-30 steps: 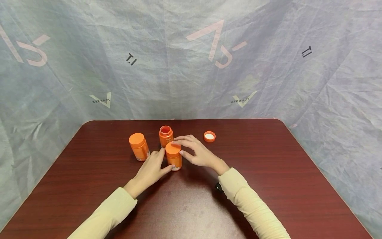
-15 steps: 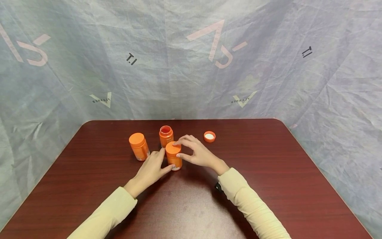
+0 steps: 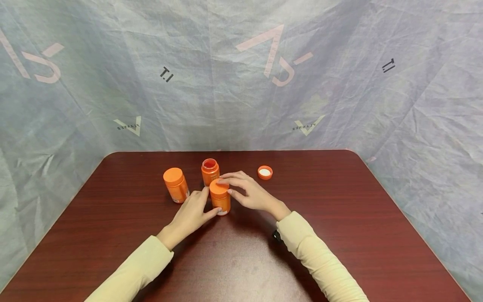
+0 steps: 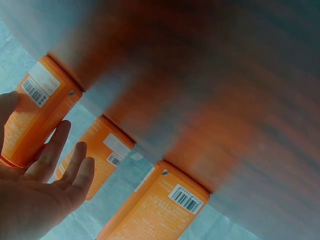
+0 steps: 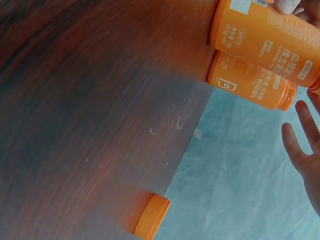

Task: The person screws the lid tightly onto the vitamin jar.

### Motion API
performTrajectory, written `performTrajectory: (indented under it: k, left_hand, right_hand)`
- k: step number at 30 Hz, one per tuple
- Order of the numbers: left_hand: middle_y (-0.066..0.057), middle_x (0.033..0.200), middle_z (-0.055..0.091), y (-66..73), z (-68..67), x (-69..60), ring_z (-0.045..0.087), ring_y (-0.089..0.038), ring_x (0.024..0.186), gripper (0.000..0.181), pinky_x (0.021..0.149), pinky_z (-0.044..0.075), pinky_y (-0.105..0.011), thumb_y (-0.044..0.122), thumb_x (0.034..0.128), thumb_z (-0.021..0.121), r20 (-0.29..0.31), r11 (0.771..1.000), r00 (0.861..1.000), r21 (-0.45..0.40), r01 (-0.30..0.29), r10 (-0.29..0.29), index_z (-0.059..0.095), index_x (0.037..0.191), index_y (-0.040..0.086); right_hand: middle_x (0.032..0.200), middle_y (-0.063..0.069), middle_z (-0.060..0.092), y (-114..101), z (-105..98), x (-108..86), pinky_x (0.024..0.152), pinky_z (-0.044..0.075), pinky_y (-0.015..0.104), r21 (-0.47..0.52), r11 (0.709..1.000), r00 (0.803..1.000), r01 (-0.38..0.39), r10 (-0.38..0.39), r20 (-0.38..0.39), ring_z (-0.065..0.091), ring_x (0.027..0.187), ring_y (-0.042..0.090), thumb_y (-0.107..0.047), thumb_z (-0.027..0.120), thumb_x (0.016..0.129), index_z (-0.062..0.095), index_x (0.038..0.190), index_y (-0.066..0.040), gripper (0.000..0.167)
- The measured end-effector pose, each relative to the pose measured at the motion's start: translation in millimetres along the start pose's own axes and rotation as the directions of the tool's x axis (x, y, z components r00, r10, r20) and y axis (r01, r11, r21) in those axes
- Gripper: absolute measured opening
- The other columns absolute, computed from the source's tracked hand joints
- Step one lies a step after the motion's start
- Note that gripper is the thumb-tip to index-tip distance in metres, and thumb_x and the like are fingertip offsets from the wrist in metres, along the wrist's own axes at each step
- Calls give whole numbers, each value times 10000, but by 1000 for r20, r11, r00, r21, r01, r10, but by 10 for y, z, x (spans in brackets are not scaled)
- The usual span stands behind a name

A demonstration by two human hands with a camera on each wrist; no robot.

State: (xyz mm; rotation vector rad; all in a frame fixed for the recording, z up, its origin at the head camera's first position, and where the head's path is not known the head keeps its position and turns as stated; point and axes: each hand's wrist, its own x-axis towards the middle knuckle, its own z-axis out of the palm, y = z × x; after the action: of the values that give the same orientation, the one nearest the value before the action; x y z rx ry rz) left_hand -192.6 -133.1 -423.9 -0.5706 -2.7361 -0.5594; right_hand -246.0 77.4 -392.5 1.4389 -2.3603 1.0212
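Note:
A capped orange pill bottle [image 3: 222,204] stands upright in front of me. My left hand [image 3: 188,216] grips its body low down, thumb on the near side and forefinger on the far side. At its orange lid [image 3: 219,188] is my right hand [image 3: 250,192], fingers over the top and thumb against the rim. Just behind stands an uncapped orange bottle [image 3: 210,172], its mouth facing up. In the left wrist view, the left hand [image 4: 45,195] has its other fingers spread beside the held bottle [image 4: 37,107]. The right hand [image 5: 307,155] is partly cut off in the right wrist view.
Another capped orange bottle [image 3: 175,186] stands left of the left hand. A loose orange lid [image 3: 265,172] lies with its white inside up, at the back right. The dark red table [image 3: 320,201] ends at a grey cloth backdrop [image 3: 211,84].
The right fingers shifted nearer along the lid, thumb slipping forward, then swung back over its top. The left hand and the bottles stay in place.

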Motion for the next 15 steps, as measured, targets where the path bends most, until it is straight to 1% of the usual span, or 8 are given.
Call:
performTrajectory:
  k: [3, 8, 12, 15]
  left_hand:
    - [-81, 825, 613, -2, 2, 3, 583, -253, 877, 497, 725, 482, -388, 401, 780, 695, 0, 1000, 1000, -2, -2, 2, 485, 1069, 55]
    - [-71, 811, 611, 0, -1, 2, 570, -243, 860, 513, 709, 477, -371, 399, 785, 691, 12, 1000, 1000, -6, 6, -6, 482, 1099, 51]
    - [-72, 832, 621, 3, -4, 0, 566, -240, 860, 541, 711, 475, -368, 396, 788, 688, 18, 1000, 1000, -10, 10, -10, 475, 1143, 48]
    - [-71, 842, 624, 4, -1, -1, 566, -242, 864, 544, 715, 475, -371, 397, 789, 687, 18, 1000, 1000, -10, 9, -9, 474, 1149, 49]
  right_hand:
    - [1234, 35, 557, -1, -1, 2, 967, 377, 347, -3, 1000, 1000, 2, -2, -5, 474, 1128, 154, -147, 562, 894, 602, 1181, -137, 289]
    - [1149, 14, 557, 5, 7, 3, 953, 400, 333, -1, 1000, 999, -26, 26, -33, 479, 1093, 129, -206, 625, 861, 617, 1120, -143, 266]
    - [1133, 11, 540, 9, 14, -1, 961, 403, 340, -9, 999, 998, -39, 38, -42, 479, 1090, 125, -223, 662, 836, 602, 1140, -138, 321]
    - [1153, 6, 538, 7, 15, -2, 968, 396, 340, -17, 999, 999, -40, 40, -34, 474, 1102, 125, -238, 655, 842, 585, 1177, -138, 357]
